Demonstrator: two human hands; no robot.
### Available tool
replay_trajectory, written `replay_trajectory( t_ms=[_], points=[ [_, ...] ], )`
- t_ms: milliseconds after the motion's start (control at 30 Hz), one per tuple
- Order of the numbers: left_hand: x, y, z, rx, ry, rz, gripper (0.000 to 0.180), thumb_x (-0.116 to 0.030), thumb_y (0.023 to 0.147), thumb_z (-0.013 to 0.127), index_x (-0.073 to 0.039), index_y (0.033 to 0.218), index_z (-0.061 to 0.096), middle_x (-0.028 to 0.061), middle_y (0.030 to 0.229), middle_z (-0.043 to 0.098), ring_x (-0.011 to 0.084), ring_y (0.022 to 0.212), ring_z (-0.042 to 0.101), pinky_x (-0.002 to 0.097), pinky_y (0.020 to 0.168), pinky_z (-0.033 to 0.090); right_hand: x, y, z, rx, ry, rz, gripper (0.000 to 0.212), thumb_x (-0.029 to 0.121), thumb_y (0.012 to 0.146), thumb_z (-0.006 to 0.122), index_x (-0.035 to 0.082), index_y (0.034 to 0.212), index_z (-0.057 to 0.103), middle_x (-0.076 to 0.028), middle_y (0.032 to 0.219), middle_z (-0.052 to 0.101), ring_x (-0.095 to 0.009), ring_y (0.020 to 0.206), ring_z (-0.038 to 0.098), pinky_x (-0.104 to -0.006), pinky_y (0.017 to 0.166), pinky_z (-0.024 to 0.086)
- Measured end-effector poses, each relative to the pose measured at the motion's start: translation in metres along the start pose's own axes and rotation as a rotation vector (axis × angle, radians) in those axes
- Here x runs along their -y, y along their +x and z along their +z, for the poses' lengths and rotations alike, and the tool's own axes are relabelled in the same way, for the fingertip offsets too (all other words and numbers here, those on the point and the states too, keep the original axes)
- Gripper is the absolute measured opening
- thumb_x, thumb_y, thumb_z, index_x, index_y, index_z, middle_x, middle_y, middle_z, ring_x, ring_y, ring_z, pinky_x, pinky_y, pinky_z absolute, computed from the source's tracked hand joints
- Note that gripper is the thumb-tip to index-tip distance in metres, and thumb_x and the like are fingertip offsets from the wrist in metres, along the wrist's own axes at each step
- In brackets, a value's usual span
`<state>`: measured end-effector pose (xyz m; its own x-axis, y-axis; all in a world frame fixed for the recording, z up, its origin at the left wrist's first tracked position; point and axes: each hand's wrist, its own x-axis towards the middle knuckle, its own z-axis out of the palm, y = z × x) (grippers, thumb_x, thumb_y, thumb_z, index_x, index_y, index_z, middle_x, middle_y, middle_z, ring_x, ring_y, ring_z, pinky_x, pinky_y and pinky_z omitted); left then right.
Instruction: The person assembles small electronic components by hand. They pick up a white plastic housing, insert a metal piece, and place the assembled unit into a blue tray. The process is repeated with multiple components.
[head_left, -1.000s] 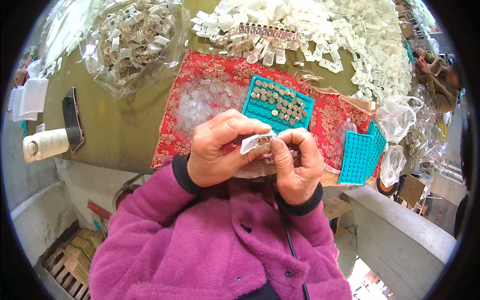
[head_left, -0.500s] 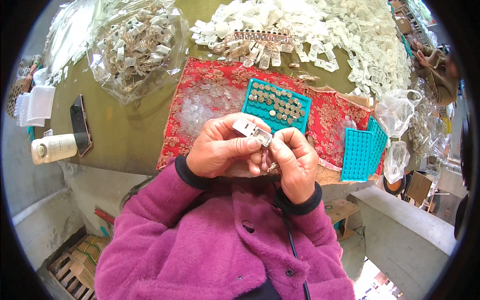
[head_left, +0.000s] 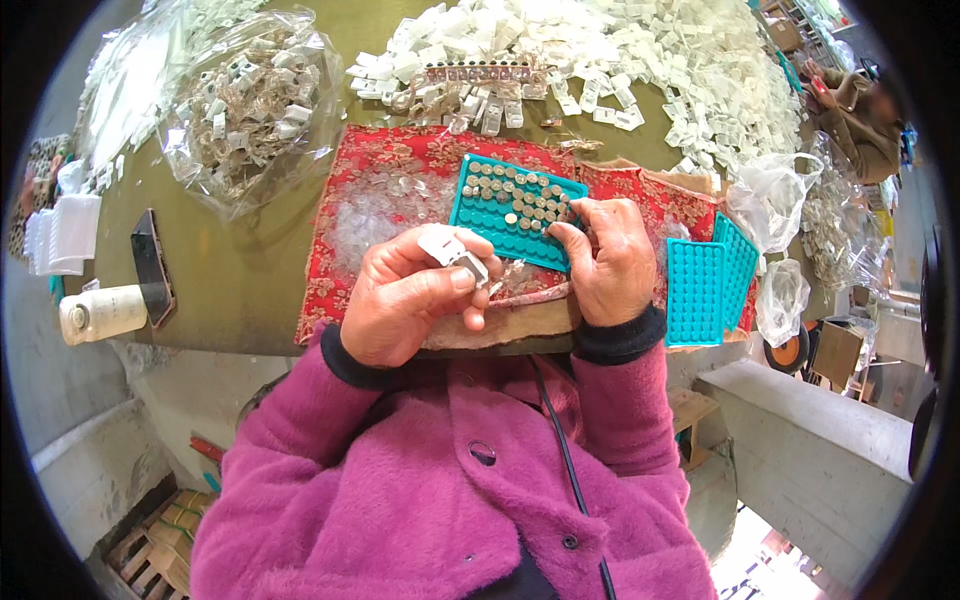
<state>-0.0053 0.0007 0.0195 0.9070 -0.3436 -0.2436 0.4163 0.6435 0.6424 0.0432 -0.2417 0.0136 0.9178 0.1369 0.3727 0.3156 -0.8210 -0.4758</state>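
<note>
My left hand (head_left: 408, 297) is closed around a small white plastic case (head_left: 455, 252), with its thumb pressed on the dark, boxy end. A thin wire-like piece (head_left: 508, 274) shows beside those fingers. My right hand (head_left: 612, 262) is over the right edge of a teal moulded tray (head_left: 497, 233). Its thumb and forefinger are apart beside the silvery button cells (head_left: 525, 194) that fill the tray's upper and right pockets; whether a fingertip touches a cell cannot be made out.
A red patterned cloth (head_left: 322, 235) lies under the tray, with clear plastic discs (head_left: 385, 215) on it. Two more teal trays (head_left: 694, 293) lie at right. Behind are a white case heap (head_left: 640, 50) and a bag of wired parts (head_left: 250, 115). A phone (head_left: 152, 265) and bottle (head_left: 103, 314) stand left.
My right hand has left the white case and moved right and away from me to the tray. My left hand has shifted left with the case, which is now tilted more steeply.
</note>
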Motion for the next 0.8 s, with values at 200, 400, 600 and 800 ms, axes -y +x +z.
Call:
replay_trajectory(
  t_ms=[200, 400, 600, 800],
  points=[
    [0.009, -0.007, 0.004, -0.079, 0.064, 0.052, 0.028, 0.012, 0.083, 0.057, 0.001, 0.105, 0.069, 0.0132, 0.093, 0.072, 0.0136, 0.059, 0.057, 0.0280, 0.049, 0.044, -0.001, -0.002, 0.002, 0.009, 0.081, -0.044, 0.023, 0.010, 0.082, 0.083, 0.007, 0.102, 0.071, -0.009, 0.095, 0.064, -0.030, 0.086, 0.067, -0.0417, 0.073, 0.054],
    [0.011, -0.008, 0.007, -0.066, 0.036, 0.055, 0.025, 0.014, 0.083, 0.056, 0.000, 0.098, 0.070, 0.0068, 0.089, 0.070, 0.0084, 0.058, 0.053, 0.0245, 0.050, 0.039, -0.001, -0.001, -0.001, 0.034, 0.076, -0.053, 0.017, 0.007, 0.083, 0.080, 0.006, 0.097, 0.070, -0.008, 0.091, 0.064, -0.022, 0.069, 0.063, -0.0356, 0.063, 0.052],
    [0.017, -0.006, 0.017, -0.173, 0.152, -0.035, 0.023, 0.005, 0.089, 0.063, 0.002, 0.110, 0.071, 0.0091, 0.096, 0.073, 0.0115, 0.064, 0.060, 0.0256, 0.054, 0.047, 0.003, 0.002, 0.001, 0.009, 0.013, -0.096, 0.015, 0.009, 0.082, 0.079, 0.009, 0.092, 0.067, -0.006, 0.088, 0.063, -0.023, 0.070, 0.063, -0.0370, 0.063, 0.053],
    [0.019, 0.004, 0.004, -0.077, 0.166, -0.028, 0.028, 0.000, 0.094, 0.068, 0.003, 0.122, 0.070, 0.0061, 0.097, 0.073, 0.0117, 0.068, 0.063, 0.0254, 0.060, 0.052, 0.004, 0.008, -0.005, 0.058, -0.156, -0.267, 0.012, 0.010, 0.083, 0.077, 0.009, 0.092, 0.069, -0.009, 0.088, 0.065, -0.032, 0.084, 0.067, -0.0414, 0.071, 0.055]
  ],
)
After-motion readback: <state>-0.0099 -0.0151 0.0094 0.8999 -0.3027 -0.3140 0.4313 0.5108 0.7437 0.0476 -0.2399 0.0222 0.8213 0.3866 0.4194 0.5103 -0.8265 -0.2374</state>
